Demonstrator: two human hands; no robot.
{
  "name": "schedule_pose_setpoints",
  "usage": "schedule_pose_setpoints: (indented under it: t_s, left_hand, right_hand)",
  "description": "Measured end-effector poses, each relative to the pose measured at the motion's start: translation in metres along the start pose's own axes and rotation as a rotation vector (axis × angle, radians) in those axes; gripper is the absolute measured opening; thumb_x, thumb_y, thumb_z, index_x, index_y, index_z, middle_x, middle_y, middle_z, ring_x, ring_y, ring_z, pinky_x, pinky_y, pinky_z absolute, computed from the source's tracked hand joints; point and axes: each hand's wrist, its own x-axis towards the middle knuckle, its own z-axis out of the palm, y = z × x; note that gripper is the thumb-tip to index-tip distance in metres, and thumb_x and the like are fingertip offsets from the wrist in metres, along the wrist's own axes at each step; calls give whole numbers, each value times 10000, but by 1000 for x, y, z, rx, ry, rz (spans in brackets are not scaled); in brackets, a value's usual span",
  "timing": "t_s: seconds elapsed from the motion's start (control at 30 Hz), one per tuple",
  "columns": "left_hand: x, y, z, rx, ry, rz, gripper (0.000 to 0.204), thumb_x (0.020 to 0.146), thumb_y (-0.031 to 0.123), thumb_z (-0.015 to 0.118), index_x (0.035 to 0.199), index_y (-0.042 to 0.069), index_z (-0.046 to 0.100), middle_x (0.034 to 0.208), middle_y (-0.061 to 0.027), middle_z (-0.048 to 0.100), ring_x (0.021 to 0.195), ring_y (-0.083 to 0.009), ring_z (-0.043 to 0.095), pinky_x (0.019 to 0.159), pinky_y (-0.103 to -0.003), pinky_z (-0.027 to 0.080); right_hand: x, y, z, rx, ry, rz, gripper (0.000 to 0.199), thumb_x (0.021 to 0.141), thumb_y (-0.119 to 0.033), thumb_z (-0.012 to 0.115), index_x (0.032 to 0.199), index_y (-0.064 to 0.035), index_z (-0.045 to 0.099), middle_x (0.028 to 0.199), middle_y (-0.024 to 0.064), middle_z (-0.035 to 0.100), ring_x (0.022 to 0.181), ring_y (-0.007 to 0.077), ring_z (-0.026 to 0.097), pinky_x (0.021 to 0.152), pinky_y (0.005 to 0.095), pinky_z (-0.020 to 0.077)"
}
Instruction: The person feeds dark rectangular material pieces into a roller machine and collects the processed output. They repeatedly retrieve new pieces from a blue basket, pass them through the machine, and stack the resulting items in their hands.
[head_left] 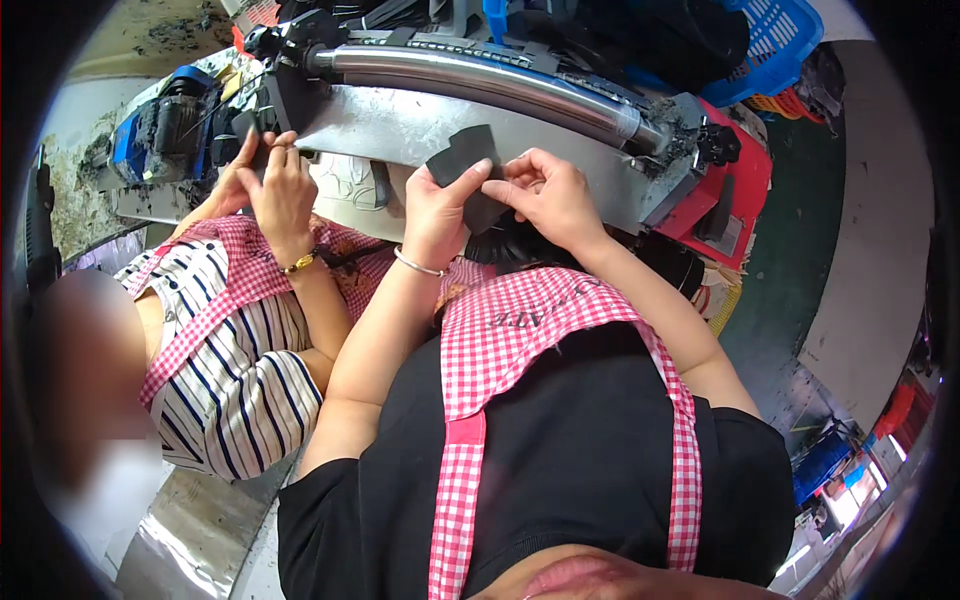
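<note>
In front of my apron, both my hands hold a thin, flat, dark grey piece of sheet material [462, 152]; I cannot tell whether it is leather, rubber or fabric. My left hand [437, 215], with a bracelet at the wrist, pinches it between thumb and fingers. On its right side, the thumb and fingertips of my right hand [560, 200] close on the lower part. More dark material [484, 212] shows below my fingers, and whether it belongs to the same piece is unclear. Just beyond stands a metal work surface [375, 125] with a long shiny steel roller [480, 88].
At my left a co-worker in a striped shirt [225, 370] handles a small dark piece [262, 150] with both hands [283, 195]. A blue basket [790, 50] stands far right, beyond the machine's red side [745, 170]. Dark scraps [650, 40] lie behind the roller.
</note>
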Motion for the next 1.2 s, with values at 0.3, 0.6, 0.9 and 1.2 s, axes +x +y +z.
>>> schedule_pose_setpoints:
  t_s: [0.3, 0.6, 0.9, 1.2]
  left_hand:
    - [2, 10, -4, -157, -23, -151, 243, 913, 75, 700, 1119, -28, 625, 1040, -114, 687, 848, -184, 695, 731, -315, 596]
    - [8, 8, -9, -119, 35, -195, 248, 894, 89, 723, 1092, -40, 648, 1002, -118, 704, 839, -206, 706, 724, -339, 599]
    - [5, 2, -9, -99, 91, -141, 219, 900, 88, 712, 1073, -32, 651, 964, -109, 710, 789, -194, 706, 692, -319, 601]
    - [2, -2, 2, -43, 104, -83, 216, 901, 112, 719, 1050, -28, 649, 943, -99, 710, 786, -181, 706, 684, -310, 595]
  right_hand:
    - [10, 13, -8, 346, -74, 175, 190, 839, -146, 794, 903, 2, 694, 721, 16, 666, 540, 46, 555, 506, 193, 447]
    - [7, 8, -5, 429, -47, 72, 130, 880, -139, 755, 881, -32, 682, 690, 5, 640, 521, 49, 557, 463, 194, 416]
    - [23, 21, -15, 665, 101, 304, 177, 942, -171, 686, 943, -25, 586, 719, 19, 614, 501, 93, 609, 399, 185, 399]
    - [7, 15, 0, 291, -21, -2, 111, 942, -147, 693, 940, -41, 660, 690, -23, 609, 503, 23, 517, 428, 171, 333]
